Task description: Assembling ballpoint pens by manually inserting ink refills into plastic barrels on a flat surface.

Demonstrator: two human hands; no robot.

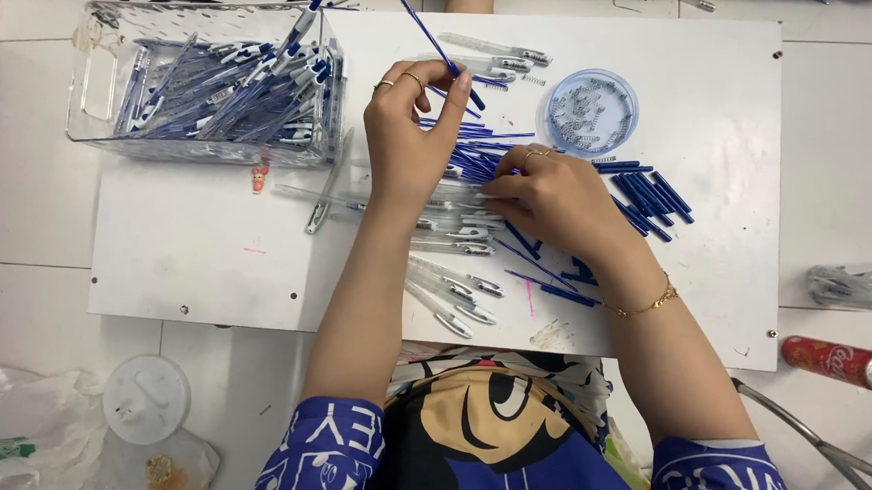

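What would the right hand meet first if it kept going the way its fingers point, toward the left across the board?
Probably the clear pen barrels lying right at the right hand fingertips; it may already touch them. Beyond lies bare white board. Height above the pile is unclear.

White board (pixel 210 265), centre frame, on tiled floor. Left hand (pixel 411 136): pinches a thin blue refill (pixel 430 34), raised at a slant. Right hand (pixel 556 196): rests on the loose pile of clear pen barrels (pixel 454 285) and blue parts (pixel 649 196). Upper left: clear box (pixel 90 83) of assembled pens. Upper right: round tub of springs (pixel 589 110). Lower right edge: red can (pixel 838 361), lying down. Lower left: white lid (pixel 145 399).
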